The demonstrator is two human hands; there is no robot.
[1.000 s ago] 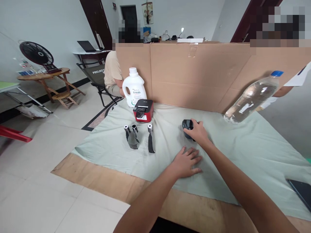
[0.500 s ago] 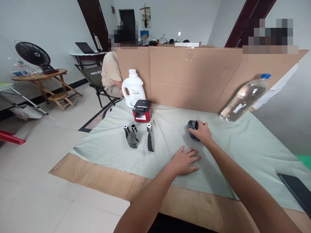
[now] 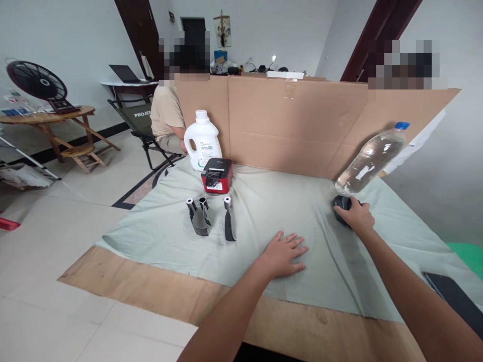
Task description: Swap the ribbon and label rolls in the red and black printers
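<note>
Holding seems the current step: the right hand (image 3: 360, 216) grips a small, rounded, black object (image 3: 340, 204) (probably plastic; partly hidden), two o'clock from the spread left hand (image 3: 284, 256); next move likely calls for controlled release.

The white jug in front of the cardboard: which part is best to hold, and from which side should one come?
Probably its loop handle, coming from the picture's left. The white jug stands upright with the handle on that side, while the red-and-black device covers part of its lower front.
</note>
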